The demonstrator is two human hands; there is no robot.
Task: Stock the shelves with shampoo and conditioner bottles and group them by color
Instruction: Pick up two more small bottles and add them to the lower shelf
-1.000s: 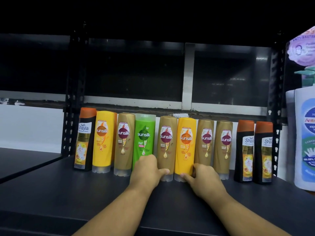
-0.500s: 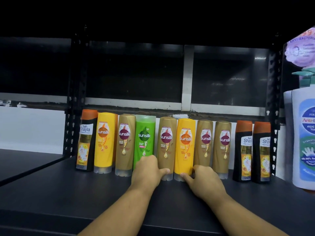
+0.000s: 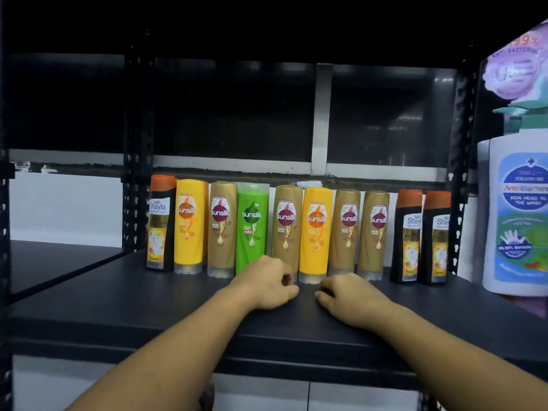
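A row of bottles stands at the back of the dark shelf. From the left: a black orange-capped bottle, a yellow bottle, a brown bottle, a green bottle, a brown bottle, a second yellow bottle, two brown bottles and two black bottles. My left hand rests on the shelf just before the green and brown bottles, fingers loosely curled, holding nothing. My right hand lies loosely curled on the shelf before the second yellow bottle, apart from it.
A large white pump bottle with a blue label stands at the right edge, close to the camera. Black perforated uprights frame the bay. A lower dark shelf lies to the left. The shelf in front of the row is bare.
Both hands have drawn back from the bottles' bases toward me and let go; the fingers have curled in. The bottles stand as before.
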